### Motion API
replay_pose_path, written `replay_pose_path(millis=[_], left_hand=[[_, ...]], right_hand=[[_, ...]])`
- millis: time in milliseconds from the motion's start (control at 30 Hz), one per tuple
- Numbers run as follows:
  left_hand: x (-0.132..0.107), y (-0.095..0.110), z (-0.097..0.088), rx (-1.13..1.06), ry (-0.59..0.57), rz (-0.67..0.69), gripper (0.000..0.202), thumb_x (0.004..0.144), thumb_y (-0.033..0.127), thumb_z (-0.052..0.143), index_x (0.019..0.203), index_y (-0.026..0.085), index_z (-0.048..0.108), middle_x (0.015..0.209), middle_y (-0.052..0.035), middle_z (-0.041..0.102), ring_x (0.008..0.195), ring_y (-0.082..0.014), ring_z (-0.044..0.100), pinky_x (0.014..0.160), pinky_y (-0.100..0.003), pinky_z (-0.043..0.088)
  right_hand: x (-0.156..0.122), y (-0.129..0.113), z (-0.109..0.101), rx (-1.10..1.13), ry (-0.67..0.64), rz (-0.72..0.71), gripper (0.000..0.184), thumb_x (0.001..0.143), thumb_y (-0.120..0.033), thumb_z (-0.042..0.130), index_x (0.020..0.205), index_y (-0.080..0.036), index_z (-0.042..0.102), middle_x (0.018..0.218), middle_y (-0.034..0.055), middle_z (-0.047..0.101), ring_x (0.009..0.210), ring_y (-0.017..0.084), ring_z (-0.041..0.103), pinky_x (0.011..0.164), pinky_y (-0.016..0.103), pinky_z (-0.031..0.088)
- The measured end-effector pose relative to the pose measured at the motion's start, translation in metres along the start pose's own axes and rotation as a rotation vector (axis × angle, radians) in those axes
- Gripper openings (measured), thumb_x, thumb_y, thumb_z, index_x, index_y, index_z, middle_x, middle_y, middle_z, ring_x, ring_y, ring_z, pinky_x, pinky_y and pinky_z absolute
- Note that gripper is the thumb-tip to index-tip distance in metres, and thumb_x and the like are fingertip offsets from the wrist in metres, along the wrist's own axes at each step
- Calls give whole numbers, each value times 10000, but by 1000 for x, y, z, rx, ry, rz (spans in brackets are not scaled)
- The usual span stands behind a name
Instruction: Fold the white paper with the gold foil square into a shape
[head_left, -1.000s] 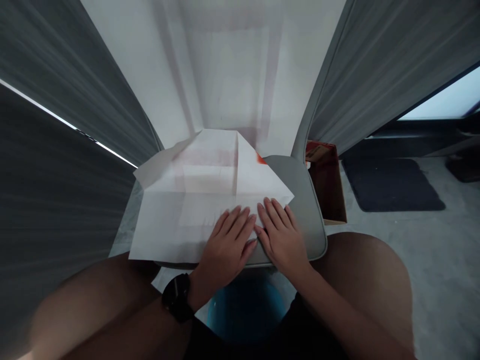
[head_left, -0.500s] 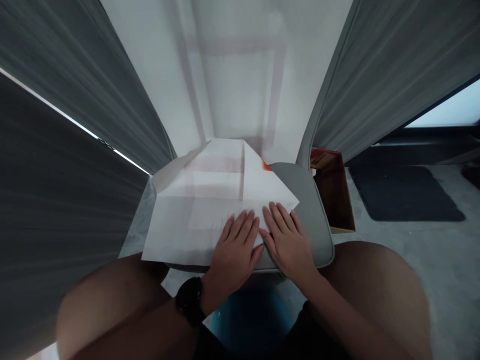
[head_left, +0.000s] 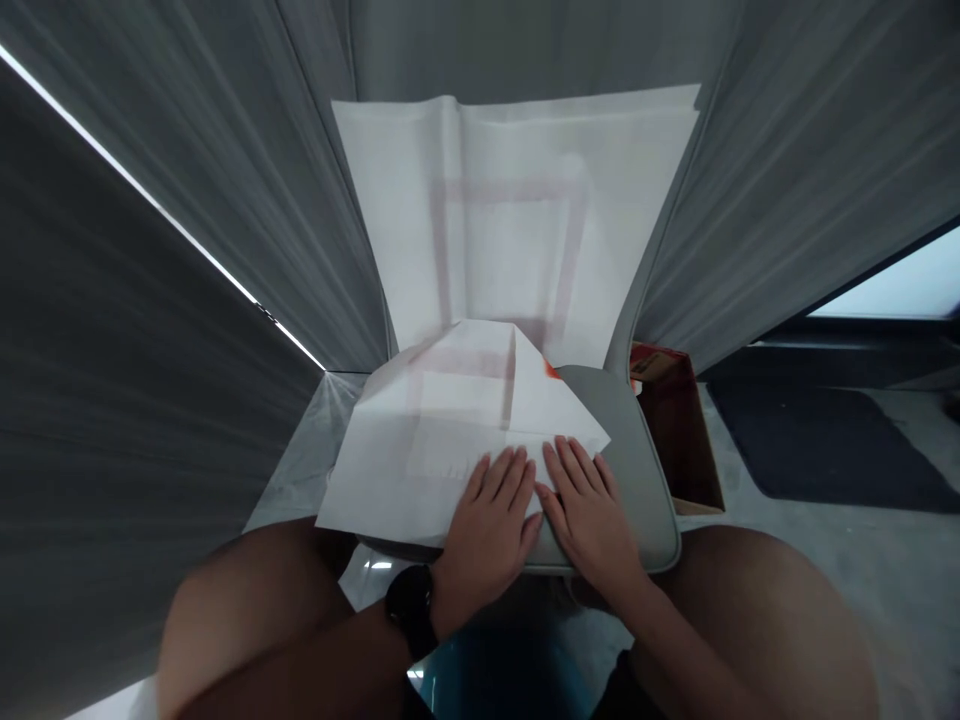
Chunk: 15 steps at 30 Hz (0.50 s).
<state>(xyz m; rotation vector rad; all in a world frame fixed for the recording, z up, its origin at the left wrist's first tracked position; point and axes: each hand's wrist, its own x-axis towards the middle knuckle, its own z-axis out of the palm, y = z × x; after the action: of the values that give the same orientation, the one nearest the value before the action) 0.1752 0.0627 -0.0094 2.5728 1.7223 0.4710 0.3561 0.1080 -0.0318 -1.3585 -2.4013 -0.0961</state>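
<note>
A large sheet of white paper leans up against the chair's backrest, and its lower part lies folded over on the grey chair seat. Faint reddish lines show through the paper, and an orange patch marks the right folded edge. My left hand lies flat on the paper near the front of the seat, fingers stretched out. Beside it, my right hand is also flat, its fingertips on the folded right corner. The two hands nearly touch at the thumbs. What lies under my palms is hidden.
To the right of the chair stands an open cardboard box on the floor. Farther right lies a dark mat. Grey curtains hang on both sides. A blue object shows below, between my knees.
My view has tilted up, so the sheet's top edge now shows and everything sits lower in the picture. Both hands stay at nearly the same place on the paper.
</note>
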Motion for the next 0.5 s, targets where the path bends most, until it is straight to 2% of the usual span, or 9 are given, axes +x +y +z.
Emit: replay_pose_path(millis=[300, 500], left_hand=[[0, 0, 2, 3, 13, -10, 561, 1106, 411, 387, 1581, 117, 443, 1679, -109, 416, 1590, -250, 321, 1308, -477, 281], [-1, 0, 1, 1, 0, -8, 546, 1096, 357, 406, 1579, 107, 448, 1681, -124, 407, 1583, -270, 336, 1302, -505, 297]], right_hand=[[-1, 3, 3, 11, 1, -11, 546, 1119, -423, 355, 1583, -161, 476, 1613, 143, 507, 1520, 312, 440, 1226, 537, 322], [2, 0, -1, 33, 5, 6, 515, 1110, -417, 400, 1546, -174, 528, 1598, 144, 524, 1507, 303, 465, 1217, 541, 358]])
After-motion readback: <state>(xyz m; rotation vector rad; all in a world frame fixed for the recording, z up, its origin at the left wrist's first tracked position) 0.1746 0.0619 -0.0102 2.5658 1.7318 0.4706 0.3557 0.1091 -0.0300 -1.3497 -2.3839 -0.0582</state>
